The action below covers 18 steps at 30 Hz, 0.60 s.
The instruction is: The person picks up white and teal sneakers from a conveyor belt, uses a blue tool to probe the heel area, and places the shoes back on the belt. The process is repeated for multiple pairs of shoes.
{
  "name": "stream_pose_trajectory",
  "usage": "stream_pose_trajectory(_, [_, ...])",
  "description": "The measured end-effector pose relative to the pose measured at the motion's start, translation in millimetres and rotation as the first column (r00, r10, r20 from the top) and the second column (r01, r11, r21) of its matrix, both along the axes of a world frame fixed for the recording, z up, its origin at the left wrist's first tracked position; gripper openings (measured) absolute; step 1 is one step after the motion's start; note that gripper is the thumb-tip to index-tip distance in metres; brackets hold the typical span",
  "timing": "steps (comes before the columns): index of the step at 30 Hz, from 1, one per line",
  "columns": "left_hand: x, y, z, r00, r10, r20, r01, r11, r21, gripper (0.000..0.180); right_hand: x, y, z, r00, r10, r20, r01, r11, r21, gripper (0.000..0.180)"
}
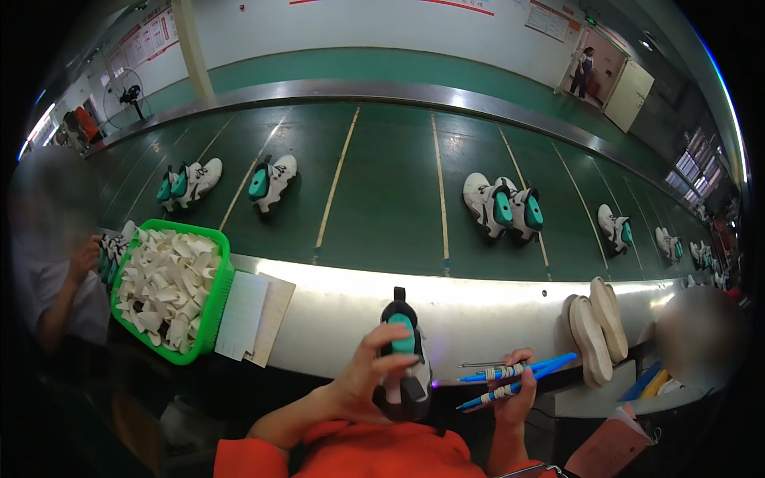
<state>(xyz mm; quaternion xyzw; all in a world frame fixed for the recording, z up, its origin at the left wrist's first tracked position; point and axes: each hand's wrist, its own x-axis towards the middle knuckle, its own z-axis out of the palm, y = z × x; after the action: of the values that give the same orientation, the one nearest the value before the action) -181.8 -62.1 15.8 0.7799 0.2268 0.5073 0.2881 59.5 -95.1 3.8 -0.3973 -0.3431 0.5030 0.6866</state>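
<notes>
My left hand [365, 374] is closed round a sneaker [402, 350] held upright over the near metal edge. The sneaker has a black collar with a pull tab and a teal piece in its opening; my fingers hide part of it. In my right hand [519, 390] is a blue V-shaped tool like large tweezers [550, 366], its two arms wrapped with pale bands. A thin metal rod [483, 364] lies along the tool's upper arm, and I cannot tell how it is held. The tool's tips point left, apart from the sneaker.
A green basket [225, 296] of white scraps stands left, beside papers [243, 315]. Two pale soles [590, 338] lie right. Beyond the metal ledge [335, 299], a green conveyor [382, 199] carries several sneakers [275, 182]. People sit close at left and right.
</notes>
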Motion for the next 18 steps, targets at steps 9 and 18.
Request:
stream_pose_trajectory(9, [13,9,28,1.0,0.012,-0.011,-0.013,0.998,-0.056,0.071,-7,-20,53,0.968,0.129,0.215,-0.159,0.979,0.129,0.042])
stream_pose_trajectory(18, [12,11,26,1.0,0.015,-0.012,-0.016,0.996,-0.083,0.075,-26,-21,58,0.915,0.147,0.377,-0.2,0.974,0.106,0.048])
